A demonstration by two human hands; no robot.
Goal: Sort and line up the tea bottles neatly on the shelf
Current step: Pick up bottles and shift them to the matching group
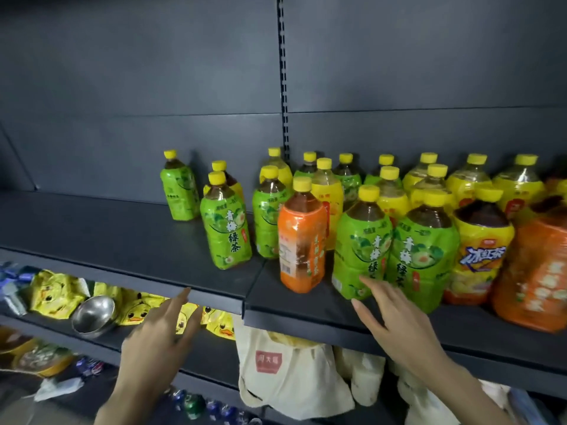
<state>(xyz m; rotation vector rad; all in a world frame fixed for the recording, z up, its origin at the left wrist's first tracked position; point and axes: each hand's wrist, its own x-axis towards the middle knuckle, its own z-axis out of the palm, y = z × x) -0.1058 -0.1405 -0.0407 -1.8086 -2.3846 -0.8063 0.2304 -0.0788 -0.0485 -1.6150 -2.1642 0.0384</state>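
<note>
Several yellow-capped tea bottles stand mixed on the dark shelf (92, 237): green, yellow and orange labels. An orange bottle (302, 237) stands near the front edge, with two green bottles (362, 246) (422, 259) to its right. Right of them are a yellow iced-tea bottle (481, 250) and a big orange one (534, 271). A green bottle (225, 222) stands further left, another (179, 187) near the back. My right hand (389, 314) is open, fingertips at the base of the nearer green bottle. My left hand (162, 338) is open, held below the shelf's front edge, holding nothing.
The left part of the shelf is bare. On the shelf below lie yellow duck-print packets (52, 294), a steel bowl (93, 314) and cream cloth bags (285, 372). The upright slotted post (283, 87) divides the back panel.
</note>
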